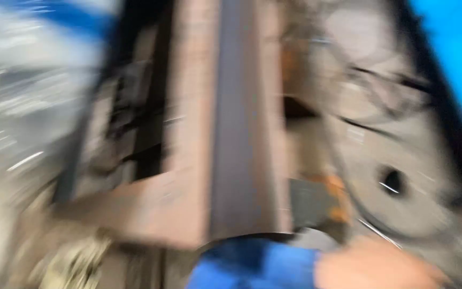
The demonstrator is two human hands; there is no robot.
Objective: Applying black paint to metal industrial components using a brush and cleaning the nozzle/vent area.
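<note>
Heavy motion blur throughout. Long rusty brown metal beam with dark central channel (231, 123) running up the middle of view. Right of beam: grey round metal plate with dark hole (397, 182), orange specks between. Below beam's near end: blue sleeve (252, 265), then one bare hand (375, 265), side unclear, near plate's lower edge. Fingers' state: cannot tell. Contact unconfirmed. Second hand unseen.

A hand (378, 265) lies below a holed plate (397, 182), right of a beam (231, 123)

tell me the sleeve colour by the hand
Blue sleeve, beside the hand, in the blurred head view.
</note>
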